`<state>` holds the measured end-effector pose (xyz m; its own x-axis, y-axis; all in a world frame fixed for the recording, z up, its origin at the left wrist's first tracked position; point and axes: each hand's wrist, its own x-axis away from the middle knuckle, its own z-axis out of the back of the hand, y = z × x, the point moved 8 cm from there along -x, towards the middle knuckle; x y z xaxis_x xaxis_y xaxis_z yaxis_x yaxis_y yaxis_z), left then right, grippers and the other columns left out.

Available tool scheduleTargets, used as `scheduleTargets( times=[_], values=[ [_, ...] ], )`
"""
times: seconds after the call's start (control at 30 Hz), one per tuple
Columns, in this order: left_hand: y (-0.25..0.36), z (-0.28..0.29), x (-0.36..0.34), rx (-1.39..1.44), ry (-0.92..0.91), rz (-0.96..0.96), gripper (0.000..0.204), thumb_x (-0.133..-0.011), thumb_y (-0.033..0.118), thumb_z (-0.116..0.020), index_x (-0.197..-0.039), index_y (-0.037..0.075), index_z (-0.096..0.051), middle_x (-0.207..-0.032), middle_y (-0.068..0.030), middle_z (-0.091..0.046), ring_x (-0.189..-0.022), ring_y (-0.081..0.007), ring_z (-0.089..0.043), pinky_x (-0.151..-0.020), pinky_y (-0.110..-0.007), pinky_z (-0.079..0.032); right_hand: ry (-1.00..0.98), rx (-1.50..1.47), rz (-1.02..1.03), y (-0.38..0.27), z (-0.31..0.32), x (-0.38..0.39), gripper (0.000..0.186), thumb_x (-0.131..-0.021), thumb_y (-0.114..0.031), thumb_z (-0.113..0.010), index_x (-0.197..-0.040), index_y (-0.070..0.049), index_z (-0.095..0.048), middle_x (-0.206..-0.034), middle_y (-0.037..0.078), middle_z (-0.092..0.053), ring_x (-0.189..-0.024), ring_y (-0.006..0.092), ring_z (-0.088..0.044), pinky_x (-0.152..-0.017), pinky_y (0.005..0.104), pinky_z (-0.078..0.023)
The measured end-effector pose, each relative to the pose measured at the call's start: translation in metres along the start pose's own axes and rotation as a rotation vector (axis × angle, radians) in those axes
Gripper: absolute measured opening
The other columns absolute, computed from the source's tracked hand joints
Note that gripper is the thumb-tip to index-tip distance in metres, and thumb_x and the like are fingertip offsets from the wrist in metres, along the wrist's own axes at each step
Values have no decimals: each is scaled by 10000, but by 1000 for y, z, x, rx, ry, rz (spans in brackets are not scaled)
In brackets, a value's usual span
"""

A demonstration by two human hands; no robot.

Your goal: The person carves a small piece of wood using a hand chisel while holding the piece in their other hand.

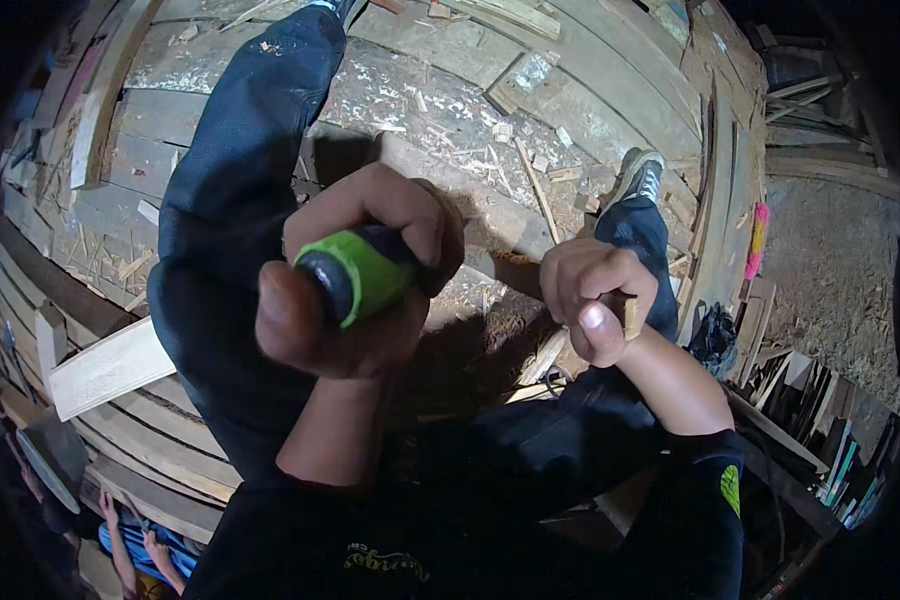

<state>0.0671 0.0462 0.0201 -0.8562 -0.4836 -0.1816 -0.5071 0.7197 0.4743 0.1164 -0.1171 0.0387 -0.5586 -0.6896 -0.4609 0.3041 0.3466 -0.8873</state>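
My left hand (395, 325) is raised near the middle, its fingers wrapped round a green and black handle (375, 270) seen almost end on. Whatever lies beyond the handle is hidden by the hand. To the right and a little lower, my right hand (582, 285) is closed, pinching a small, pale wood piece (631, 316) between thumb and curled fingers. Most of that piece is covered. The two hands are apart, above the floor between my legs. A thin wooden stick (537, 190) lies on the floor just beyond my right hand.
Wood chips and offcuts litter the plank floor (450, 50). A pale board (110, 370) rests beside my left leg. Another person's hands (135, 545) show at the lower left. At right are a black plastic bag (715, 335) and stacked strips (838, 440).
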Motion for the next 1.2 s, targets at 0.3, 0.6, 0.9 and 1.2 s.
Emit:
scheduleTargets(
  times=[0.3,0.6,0.9,1.2],
  values=[
    [-60,19,17,-369,-49,256,781,-755,747,-471,-752,-31,-537,-608,-99,-508,-502,-167,-461,-448,-289,-326,-9,-99,-27,1,0,3,195,-905,-142,-546,-796,-14,-447,-550,45,-451,-434,164,-428,-420,301,-362],
    [11,-16,4,-66,-102,-4,843,-783,783,-384,-727,-45,-535,-619,-104,-497,-514,-180,-453,-517,-291,-343,3,37,-4,0,3,1,223,-913,-223,-527,-780,-78,-422,-468,-11,-401,-338,127,-392,-353,267,-343],
    [-59,25,20,-390,48,242,728,-760,719,-493,-716,-5,-551,-596,-74,-488,-515,-169,-469,-449,-281,-327,-7,27,-20,2,-3,0,256,-921,-236,-525,-761,-73,-408,-478,-1,-410,-355,135,-395,-356,265,-351],
    [-57,8,17,-476,-24,238,711,-822,679,-419,-637,4,-542,-576,-43,-511,-517,-127,-475,-487,-278,-347,22,89,-10,-1,4,1,270,-907,-240,-534,-737,-72,-408,-466,-5,-405,-359,139,-405,-360,268,-341]
  ],
)
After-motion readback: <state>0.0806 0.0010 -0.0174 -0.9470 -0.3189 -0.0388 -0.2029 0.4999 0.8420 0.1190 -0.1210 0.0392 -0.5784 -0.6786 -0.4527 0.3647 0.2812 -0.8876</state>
